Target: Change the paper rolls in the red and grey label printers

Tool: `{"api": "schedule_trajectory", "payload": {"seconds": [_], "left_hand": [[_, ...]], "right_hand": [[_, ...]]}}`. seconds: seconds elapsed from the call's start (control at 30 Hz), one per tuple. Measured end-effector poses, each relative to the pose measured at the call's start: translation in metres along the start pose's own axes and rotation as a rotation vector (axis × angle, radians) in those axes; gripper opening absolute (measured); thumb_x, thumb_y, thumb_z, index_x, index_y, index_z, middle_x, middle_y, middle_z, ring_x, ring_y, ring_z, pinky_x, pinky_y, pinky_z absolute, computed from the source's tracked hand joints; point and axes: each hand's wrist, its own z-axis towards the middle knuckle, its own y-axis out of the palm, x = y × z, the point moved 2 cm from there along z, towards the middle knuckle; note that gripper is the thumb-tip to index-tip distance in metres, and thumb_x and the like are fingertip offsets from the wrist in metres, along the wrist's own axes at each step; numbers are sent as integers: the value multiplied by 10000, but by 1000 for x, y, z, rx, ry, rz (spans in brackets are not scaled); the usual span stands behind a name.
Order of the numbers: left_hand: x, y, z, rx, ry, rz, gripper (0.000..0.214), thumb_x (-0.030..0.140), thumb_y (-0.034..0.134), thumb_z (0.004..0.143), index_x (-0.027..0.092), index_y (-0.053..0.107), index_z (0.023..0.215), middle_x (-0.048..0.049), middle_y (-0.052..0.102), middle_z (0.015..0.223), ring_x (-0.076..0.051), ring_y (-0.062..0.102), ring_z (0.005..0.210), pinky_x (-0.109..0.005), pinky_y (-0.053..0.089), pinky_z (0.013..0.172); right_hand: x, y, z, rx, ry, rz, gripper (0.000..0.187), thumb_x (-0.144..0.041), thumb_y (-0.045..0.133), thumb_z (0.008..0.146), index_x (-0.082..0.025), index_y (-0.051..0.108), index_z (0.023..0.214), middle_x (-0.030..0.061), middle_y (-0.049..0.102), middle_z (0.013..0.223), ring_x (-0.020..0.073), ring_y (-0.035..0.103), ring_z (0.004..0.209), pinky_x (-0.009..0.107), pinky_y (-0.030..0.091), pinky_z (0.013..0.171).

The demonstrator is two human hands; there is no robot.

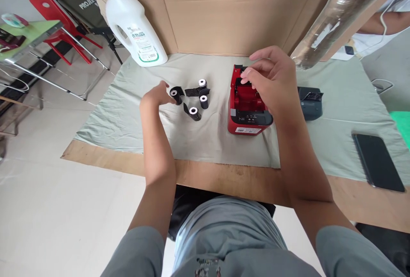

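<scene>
Left hand (156,95) closed on black roll (175,93), 9 o'clock of open red printer (246,112); right hand (272,81) curled over bay, grip indiscernible; judged roll-loading stage, next needing careful alignment.

Wooden table (224,178), pale cloth (128,114) over it: red printer (248,118), black rolls (194,113), white bottle (134,25), probably a phone (378,161).

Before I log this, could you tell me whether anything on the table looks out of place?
Yes: the small black rolls beside the left hand lie scattered, with loose strip trailing between them, and the red printer under the right hand stands open.
</scene>
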Motion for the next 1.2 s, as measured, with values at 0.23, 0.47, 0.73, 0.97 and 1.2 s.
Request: {"api": "schedule_trajectory", "payload": {"seconds": [0.23,0.47,0.73,0.97,1.2], "left_hand": [[80,4,-39,-4,333,16,488,439,799,765,327,692,1228,-51,658,1274,-348,612,1234,-480,485,1089],[111,33,-31,110,466,157,461,522,802,774,201,745,1101,-150,524,1416,-480,342,1454,-649,301,1187],[139,-8,-106,545,851,-56,221,528,636,957,355,692,1082,-3,507,1536,-377,215,1523,-686,213,1222],[169,15,-132,547,919,-81,305,518,545,1012,308,634,1215,-88,468,1615,-424,245,1575,-719,190,1213],[163,-5,-149,465,1025,-68,212,346,584,1009,336,745,1147,-25,603,1510,-373,450,1476,-679,154,1277]], "right_hand": [[-5,1,0,16,-73,55,144,-291,696,920,-322,565,972,-13,708,855,204,680,766,365,545,706],[-12,-3,-4,33,-126,38,143,-194,679,917,-283,577,964,-33,690,804,164,658,739,323,533,717],[-4,1,0,-211,134,-50,212,-450,618,984,-273,678,884,25,762,897,209,698,683,372,516,614],[8,-5,6,-178,240,221,145,-344,644,955,-318,652,1098,-16,753,928,195,738,782,329,587,632],[2,-11,3,-273,198,408,318,-144,560,913,-258,740,1149,7,767,1155,189,723,971,354,638,798]]}}
